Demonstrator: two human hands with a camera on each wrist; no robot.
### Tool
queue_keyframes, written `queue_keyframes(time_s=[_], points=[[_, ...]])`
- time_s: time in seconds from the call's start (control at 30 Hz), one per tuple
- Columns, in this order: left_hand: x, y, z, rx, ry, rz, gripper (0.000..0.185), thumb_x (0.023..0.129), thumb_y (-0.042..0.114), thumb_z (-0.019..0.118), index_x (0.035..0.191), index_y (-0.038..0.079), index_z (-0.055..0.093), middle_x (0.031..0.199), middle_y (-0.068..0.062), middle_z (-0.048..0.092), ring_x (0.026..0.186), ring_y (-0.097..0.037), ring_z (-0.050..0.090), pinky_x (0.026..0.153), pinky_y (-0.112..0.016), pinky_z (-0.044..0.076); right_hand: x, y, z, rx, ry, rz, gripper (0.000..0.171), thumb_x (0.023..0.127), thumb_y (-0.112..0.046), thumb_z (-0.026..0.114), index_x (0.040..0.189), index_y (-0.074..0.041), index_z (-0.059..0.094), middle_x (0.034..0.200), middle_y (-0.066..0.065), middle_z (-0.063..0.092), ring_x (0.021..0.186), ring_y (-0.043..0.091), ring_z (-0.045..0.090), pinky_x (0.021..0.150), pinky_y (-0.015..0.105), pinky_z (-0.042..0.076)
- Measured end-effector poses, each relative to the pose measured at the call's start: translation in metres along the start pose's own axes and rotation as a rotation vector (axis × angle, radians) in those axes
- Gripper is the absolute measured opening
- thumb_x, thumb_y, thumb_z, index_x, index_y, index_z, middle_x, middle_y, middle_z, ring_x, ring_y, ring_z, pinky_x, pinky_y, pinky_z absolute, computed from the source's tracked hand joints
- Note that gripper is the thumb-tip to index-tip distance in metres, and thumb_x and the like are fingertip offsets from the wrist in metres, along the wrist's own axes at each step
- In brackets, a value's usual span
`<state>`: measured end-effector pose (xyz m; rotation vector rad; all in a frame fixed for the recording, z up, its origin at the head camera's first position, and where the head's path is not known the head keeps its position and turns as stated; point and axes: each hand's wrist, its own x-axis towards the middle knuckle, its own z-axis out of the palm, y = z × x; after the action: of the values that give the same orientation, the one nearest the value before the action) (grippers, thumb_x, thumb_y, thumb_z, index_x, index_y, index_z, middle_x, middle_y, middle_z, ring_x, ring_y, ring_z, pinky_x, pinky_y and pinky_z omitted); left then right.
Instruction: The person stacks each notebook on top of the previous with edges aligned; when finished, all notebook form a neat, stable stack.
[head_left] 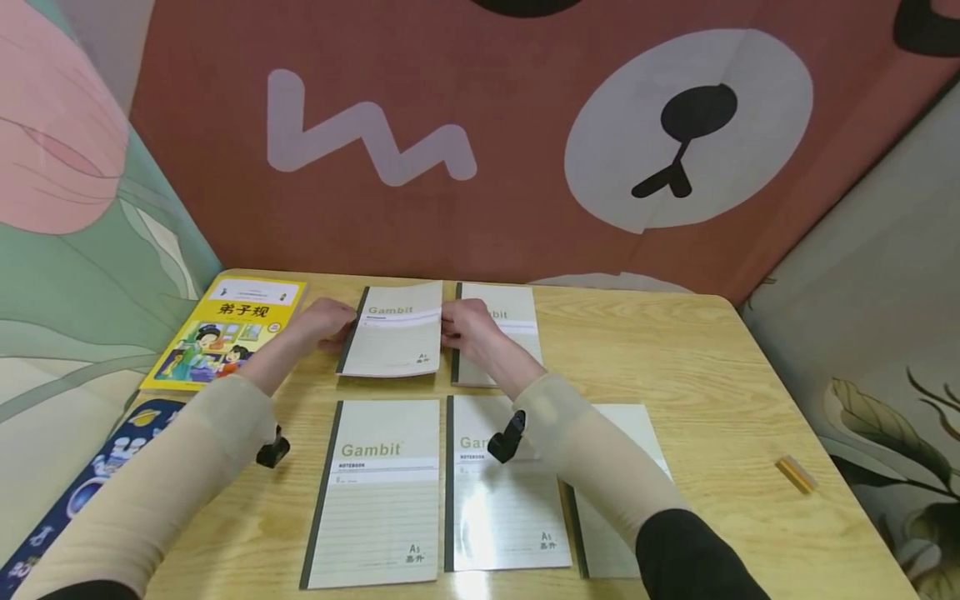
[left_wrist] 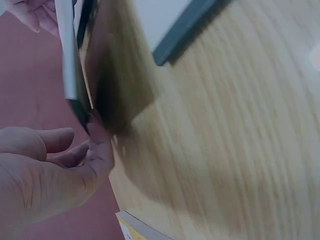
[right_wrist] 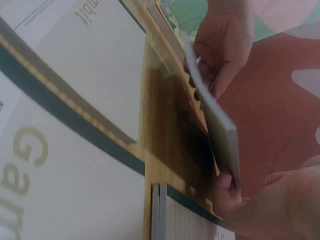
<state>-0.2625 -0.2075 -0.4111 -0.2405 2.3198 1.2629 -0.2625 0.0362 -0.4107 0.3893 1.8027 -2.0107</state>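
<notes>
A pale Gambit notebook [head_left: 397,337] with a dark spine is held between both hands at the back of the table. It is raised off the wood, with a shadow below it in both wrist views. My left hand [head_left: 326,321] holds its spine side, fingers curled under the edge. On the opposite side, my right hand [head_left: 472,323] pinches the edge between thumb and fingers, as the right wrist view shows. Just right of it lies another notebook [head_left: 519,300], partly covered by the right hand. In the left wrist view, the held notebook [left_wrist: 70,65] appears edge-on.
Nearer me lie three more notebooks in a row: a left one [head_left: 382,517], a middle one [head_left: 502,517] and a right one [head_left: 618,542] partly behind my right forearm. A yellow book [head_left: 255,312] and a dark blue illustrated item [head_left: 97,479] line the left edge. A small yellow-brown object [head_left: 797,475] lies right.
</notes>
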Motion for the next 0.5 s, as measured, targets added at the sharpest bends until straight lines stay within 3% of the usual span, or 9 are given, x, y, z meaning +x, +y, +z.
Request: queue_keyframes(time_s=[0.13, 0.27, 0.4, 0.5], points=[[-0.002, 0.004, 0.001, -0.015, -0.006, 0.074, 0.05, 0.109, 0.017, 0.043, 0.153, -0.008, 0.04, 0.141, -0.024, 0.053, 0.102, -0.02, 0.057, 0.089, -0.03, 0.057, 0.002, -0.003, -0.013, -0.026, -0.002, -0.024, 0.025, 0.102, -0.004, 0.053, 0.123, 0.008, 0.06, 0.091, 0.009, 0.065, 0.077, 0.016, 0.06, 0.088, 0.034, 0.054], [-0.003, 0.014, 0.006, -0.066, -0.011, 0.111, 0.05, 0.108, 0.014, 0.046, 0.152, -0.007, 0.039, 0.131, -0.021, 0.053, 0.093, -0.017, 0.058, 0.087, -0.03, 0.06, 0.002, -0.009, -0.032, -0.103, 0.013, -0.048, 0.037, 0.103, -0.009, 0.055, 0.138, 0.004, 0.058, 0.105, 0.012, 0.068, 0.083, 0.014, 0.066, 0.106, 0.041, 0.056], [0.002, 0.026, 0.021, -0.128, -0.033, 0.138, 0.047, 0.107, 0.012, 0.047, 0.149, -0.008, 0.04, 0.116, -0.015, 0.054, 0.081, -0.011, 0.057, 0.082, -0.027, 0.061, 0.001, -0.013, -0.054, -0.138, 0.036, -0.059, 0.037, 0.102, -0.008, 0.057, 0.138, 0.002, 0.06, 0.104, 0.011, 0.071, 0.081, 0.013, 0.068, 0.105, 0.041, 0.056], [0.007, 0.035, 0.035, -0.157, -0.035, 0.139, 0.045, 0.108, 0.012, 0.044, 0.149, -0.006, 0.042, 0.117, -0.014, 0.055, 0.082, -0.011, 0.058, 0.083, -0.028, 0.062, 0.001, -0.014, -0.071, -0.154, 0.065, -0.051, 0.038, 0.103, -0.008, 0.057, 0.139, 0.0, 0.061, 0.098, 0.006, 0.07, 0.079, 0.012, 0.068, 0.095, 0.035, 0.059]])
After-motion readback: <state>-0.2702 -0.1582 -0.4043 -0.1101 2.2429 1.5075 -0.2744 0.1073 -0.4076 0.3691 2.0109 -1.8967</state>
